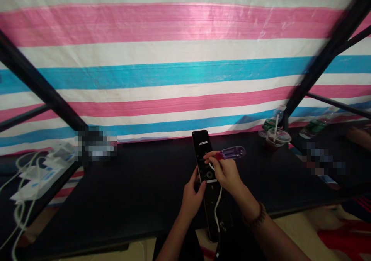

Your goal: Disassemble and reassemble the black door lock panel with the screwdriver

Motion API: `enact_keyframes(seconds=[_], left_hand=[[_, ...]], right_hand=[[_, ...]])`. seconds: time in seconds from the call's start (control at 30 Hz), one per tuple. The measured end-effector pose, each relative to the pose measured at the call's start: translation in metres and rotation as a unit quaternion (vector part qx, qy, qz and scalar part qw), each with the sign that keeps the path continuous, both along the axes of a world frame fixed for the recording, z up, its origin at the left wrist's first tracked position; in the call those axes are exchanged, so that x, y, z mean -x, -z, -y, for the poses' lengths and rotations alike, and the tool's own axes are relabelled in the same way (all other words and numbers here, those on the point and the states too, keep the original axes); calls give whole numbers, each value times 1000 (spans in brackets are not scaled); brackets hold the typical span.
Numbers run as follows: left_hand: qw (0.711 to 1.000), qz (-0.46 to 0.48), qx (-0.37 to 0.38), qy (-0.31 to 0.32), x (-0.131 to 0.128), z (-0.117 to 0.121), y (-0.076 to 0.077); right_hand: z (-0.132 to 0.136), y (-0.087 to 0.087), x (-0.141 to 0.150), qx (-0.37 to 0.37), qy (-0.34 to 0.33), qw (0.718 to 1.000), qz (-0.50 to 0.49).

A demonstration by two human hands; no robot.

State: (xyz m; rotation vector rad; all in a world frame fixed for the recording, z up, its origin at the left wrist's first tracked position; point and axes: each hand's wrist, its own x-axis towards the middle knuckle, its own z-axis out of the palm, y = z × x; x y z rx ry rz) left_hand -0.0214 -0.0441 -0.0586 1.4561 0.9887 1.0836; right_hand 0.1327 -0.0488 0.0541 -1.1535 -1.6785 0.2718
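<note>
Left hand gripping edge of black electronic lock panel; right hand clamping purple-handled screwdriver above panel; lidded cup standing near far table edge.

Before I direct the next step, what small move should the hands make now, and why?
Probably ease the white wire aside: it runs along the long black panel, right below the purple-handled screwdriver in the right hand, while the left hand steadies the panel.
</note>
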Motion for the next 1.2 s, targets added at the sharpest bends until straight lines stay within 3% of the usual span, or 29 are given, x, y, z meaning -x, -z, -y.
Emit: enact_keyframes(seconds=[0.6,0.73,0.97,1.07,1.2], left_hand=[[999,25,10,23,1,0,3],[999,23,7,28,1,1,0],[999,-28,-43,-12,-2,8,-3],[993,-52,-98,-33,-2,13,-6],[987,-61,-146,-22,-1,16,-11]], right_hand=[[40,15,-6,14,-16,995,93],[44,8,-4,33,-21,992,119],[33,-13,1,68,-95,984,134],[29,-5,6,31,-80,994,69],[31,20,14,-14,-4,1000,22]])
